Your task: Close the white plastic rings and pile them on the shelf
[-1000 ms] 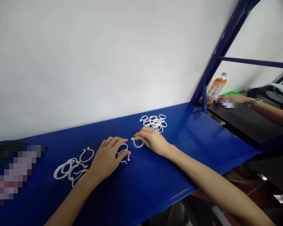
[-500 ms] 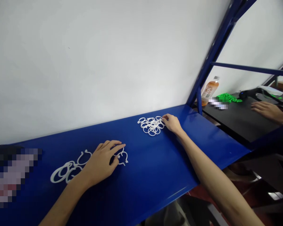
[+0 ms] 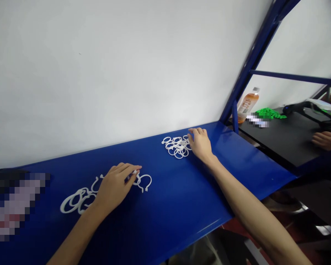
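On the blue shelf, my left hand (image 3: 114, 187) pinches the end of a white plastic split ring (image 3: 143, 183) between thumb and fingers, and the ring's far side shows to the right of the fingertips. Behind that hand lies a loose group of larger white rings (image 3: 77, 201), partly hidden by my wrist. My right hand (image 3: 200, 143) rests with its fingers apart against the right edge of a heap of several small white rings (image 3: 176, 146).
The blue metal shelf (image 3: 165, 191) meets a white wall (image 3: 99, 73). To the right, a co-worker's hand (image 3: 327, 140) lies on a black table (image 3: 281, 143) with a bottle of orange drink (image 3: 248, 105) and green pieces (image 3: 269, 113). A blurred object (image 3: 13, 206) covers the shelf's left end.
My right hand has moved from mid-shelf to the heap, and the loose ring beside it is gone from there. My left hand has shifted left and now pinches the ring.
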Tool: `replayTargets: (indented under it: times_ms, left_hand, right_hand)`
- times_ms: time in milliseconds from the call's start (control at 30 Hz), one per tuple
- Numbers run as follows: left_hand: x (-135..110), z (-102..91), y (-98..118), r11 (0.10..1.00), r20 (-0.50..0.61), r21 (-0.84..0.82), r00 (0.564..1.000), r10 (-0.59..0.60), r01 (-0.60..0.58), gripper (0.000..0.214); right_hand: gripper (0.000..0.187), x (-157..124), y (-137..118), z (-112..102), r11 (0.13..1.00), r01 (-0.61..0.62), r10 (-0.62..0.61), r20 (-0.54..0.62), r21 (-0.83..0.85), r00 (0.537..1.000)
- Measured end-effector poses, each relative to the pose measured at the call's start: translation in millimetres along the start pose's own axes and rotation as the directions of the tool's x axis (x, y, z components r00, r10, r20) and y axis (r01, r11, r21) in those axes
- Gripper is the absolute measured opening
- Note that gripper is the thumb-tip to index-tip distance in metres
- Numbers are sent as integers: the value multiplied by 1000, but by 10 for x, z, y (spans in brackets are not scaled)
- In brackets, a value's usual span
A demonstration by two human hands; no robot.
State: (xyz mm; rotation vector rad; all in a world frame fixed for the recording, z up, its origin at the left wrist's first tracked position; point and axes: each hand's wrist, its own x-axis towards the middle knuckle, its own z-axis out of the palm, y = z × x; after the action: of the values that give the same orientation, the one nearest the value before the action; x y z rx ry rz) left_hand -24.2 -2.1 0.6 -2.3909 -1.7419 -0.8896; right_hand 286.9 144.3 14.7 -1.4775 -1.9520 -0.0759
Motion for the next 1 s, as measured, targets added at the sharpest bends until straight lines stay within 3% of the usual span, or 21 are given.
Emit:
replayTargets:
  times_ms: [100,167,233,267,333,500,567,733,1000]
  left_hand:
    - [24,-30,124,997,-45,-64,998,-52,49,24]
    - [35,-36,214,990,-52,-110,994,-93,87,23]
    - [38,-27,296,982,-43,-160,993,-107,99,22]
    - [36,-20,333,978,-33,-186,994,-106,98,22]
    - [29,-8,398,966,-3,-236,994,-105,101,22]
    - [10,-29,482,944,42,-299,990,-134,141,24]
    - [7,-42,482,933,44,-324,988,-151,157,29]
    - [12,-36,458,910,51,-378,985,-163,170,22]
    - [-15,12,476,913,-29,-407,998,-56,39,19]
  right_hand:
    - [27,-217,-386,-89,929,293,-298,-11,227,955]
    - [34,-422,-664,-121,811,410,-481,78,418,873]
    - [48,-618,-894,-110,728,450,-589,134,518,797]
    - [48,-696,-975,-90,708,456,-615,152,539,774]
    - [31,-789,-1057,-34,699,458,-637,185,550,749]
    - [18,-742,-945,54,734,362,-549,188,575,814]
    - [18,-711,-897,49,723,379,-561,171,578,810]
    - [22,-755,-928,16,674,498,-673,177,546,718]
    - [35,-796,-935,15,609,694,-781,136,383,610]
